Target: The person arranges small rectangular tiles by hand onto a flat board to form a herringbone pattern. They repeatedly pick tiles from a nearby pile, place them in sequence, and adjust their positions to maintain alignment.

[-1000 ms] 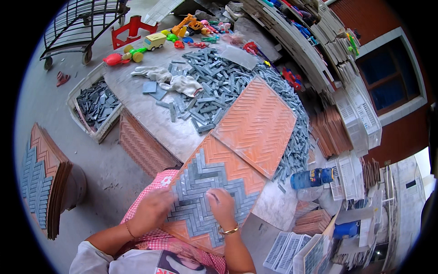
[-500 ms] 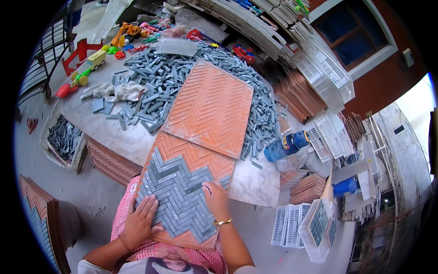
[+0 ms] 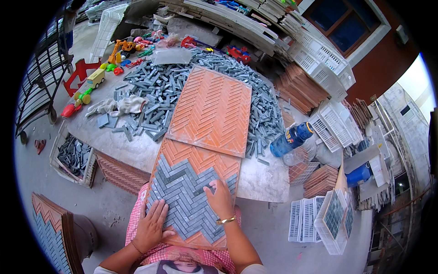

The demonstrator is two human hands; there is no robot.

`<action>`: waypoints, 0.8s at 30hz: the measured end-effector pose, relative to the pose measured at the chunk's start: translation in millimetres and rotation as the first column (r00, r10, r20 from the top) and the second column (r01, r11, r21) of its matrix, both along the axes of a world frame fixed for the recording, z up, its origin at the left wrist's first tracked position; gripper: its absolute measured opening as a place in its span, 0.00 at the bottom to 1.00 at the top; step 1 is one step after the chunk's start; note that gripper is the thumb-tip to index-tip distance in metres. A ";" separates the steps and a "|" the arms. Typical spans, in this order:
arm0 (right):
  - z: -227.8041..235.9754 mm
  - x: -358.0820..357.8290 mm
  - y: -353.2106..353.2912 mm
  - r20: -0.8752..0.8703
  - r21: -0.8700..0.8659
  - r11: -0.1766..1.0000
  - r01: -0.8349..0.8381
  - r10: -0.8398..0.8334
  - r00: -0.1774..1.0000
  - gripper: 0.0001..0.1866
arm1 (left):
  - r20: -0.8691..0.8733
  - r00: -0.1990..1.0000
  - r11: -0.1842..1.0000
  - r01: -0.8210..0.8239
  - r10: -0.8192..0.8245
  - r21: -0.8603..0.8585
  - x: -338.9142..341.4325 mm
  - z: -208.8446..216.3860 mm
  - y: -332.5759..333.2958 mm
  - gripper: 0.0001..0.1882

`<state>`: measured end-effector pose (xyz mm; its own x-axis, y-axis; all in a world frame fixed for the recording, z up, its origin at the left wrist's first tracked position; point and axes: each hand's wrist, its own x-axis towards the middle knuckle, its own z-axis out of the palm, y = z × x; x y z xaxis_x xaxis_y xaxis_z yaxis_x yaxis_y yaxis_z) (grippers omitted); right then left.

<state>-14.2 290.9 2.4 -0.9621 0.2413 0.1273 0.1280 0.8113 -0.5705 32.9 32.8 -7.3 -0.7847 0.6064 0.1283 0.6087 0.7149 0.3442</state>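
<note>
An orange ribbed tray (image 3: 198, 241) lies across my lap, partly filled with grey strip tiles (image 3: 185, 201) in a herringbone pattern. My left hand (image 3: 153, 223) rests flat on the tray's left side, fingers stretched over the laid tiles, holding nothing. Near the upper right of the laid tiles, my right hand (image 3: 220, 200) has its thumb and forefinger pinched on a small grey strip tile, mostly hidden by the fingers. A second orange tray (image 3: 212, 109), with bare herringbone grooves, overlaps the far end of the first.
Loose grey strips (image 3: 153, 86) are heaped on the table (image 3: 262, 182) beyond. White gloves (image 3: 121, 106), toys (image 3: 96, 78) and a blue bottle (image 3: 292, 139) lie around them. A crate of strips (image 3: 73, 157) and stacked trays (image 3: 52, 233) stand left; white baskets (image 3: 305, 219) stand right.
The view has shifted, so the scene sits slightly further right. My right hand has moved slightly left over the tiles, its fingers a little less curled. My left hand stays on the tray.
</note>
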 end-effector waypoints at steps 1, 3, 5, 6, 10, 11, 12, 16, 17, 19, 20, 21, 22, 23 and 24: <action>-0.7 -0.4 0.9 -0.041 -0.001 1.000 -0.001 0.001 0.999 0.13 | -0.006 1.000 1.000 0.001 -0.001 0.002 -0.3 -0.5 0.4 0.44; 2.9 -1.0 1.5 0.022 -0.134 0.991 -0.009 0.012 1.000 0.12 | -0.008 1.000 1.000 -0.007 0.007 -0.004 0.6 0.1 0.5 0.44; 10.8 2.5 -4.5 0.003 -0.254 0.967 -0.023 0.025 1.000 0.11 | -0.006 1.000 1.000 -0.020 0.019 -0.016 1.7 1.7 0.0 0.44; 18.5 9.7 -13.4 -0.045 -0.307 0.951 -0.039 0.027 0.999 0.11 | -0.005 1.000 1.000 -0.020 0.020 -0.006 2.0 1.5 -0.9 0.44; 13.2 44.5 -11.4 -0.507 0.324 0.902 -0.284 0.419 0.753 0.09 | 0.006 1.000 0.998 -0.014 0.014 0.054 1.7 4.8 -0.7 0.43; 13.8 53.2 -12.1 -0.538 0.346 0.886 -0.309 0.457 0.708 0.08 | 0.012 1.000 0.997 -0.016 0.015 0.073 1.7 5.2 -0.7 0.42; 17.7 63.8 -15.6 -0.567 0.364 0.871 -0.329 0.488 0.664 0.08 | 0.015 1.000 0.998 -0.018 0.017 0.061 1.5 5.2 -1.1 0.42; 42.0 79.3 -21.8 -0.539 0.393 0.810 -0.436 0.587 0.604 0.07 | 0.030 0.999 0.999 -0.027 0.026 0.043 2.6 4.0 -2.4 0.42; 42.8 80.3 -20.0 -0.530 0.399 0.801 -0.446 0.599 0.601 0.07 | 0.034 0.999 0.999 -0.027 0.026 0.046 2.5 4.3 -2.1 0.42; 43.6 82.5 -17.6 -0.511 0.408 0.783 -0.469 0.622 0.594 0.07 | 0.041 0.999 0.998 -0.032 0.030 0.050 3.4 3.7 -1.9 0.41; 45.1 81.7 -16.8 -0.511 0.415 0.781 -0.467 0.624 0.590 0.07 | 0.044 0.998 0.998 -0.038 0.036 0.051 3.3 3.8 -1.6 0.41; 46.9 80.7 -16.6 -0.512 0.421 0.778 -0.465 0.628 0.587 0.07 | 0.042 0.998 0.998 -0.038 0.036 0.047 3.0 3.6 -1.2 0.41; 47.7 80.2 -16.5 -0.512 0.427 0.776 -0.465 0.631 0.583 0.07 | 0.040 0.999 0.998 -0.039 0.037 0.043 2.8 3.3 -0.9 0.41; 41.3 80.0 -14.8 -0.536 0.427 0.791 -0.439 0.612 0.581 0.07 | 0.037 0.999 0.998 -0.041 0.039 0.040 2.6 3.6 -0.7 0.41; 29.5 79.6 -11.5 -0.560 0.427 0.806 -0.409 0.591 0.580 0.07 | 0.035 0.999 0.999 -0.039 0.038 0.037 1.8 3.7 0.0 0.41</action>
<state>65.4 279.3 31.9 -0.5674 -0.3763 0.7324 -0.6593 0.7405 -0.1303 34.8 32.8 -3.6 -0.8115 0.5712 0.1232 0.5687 0.7236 0.3912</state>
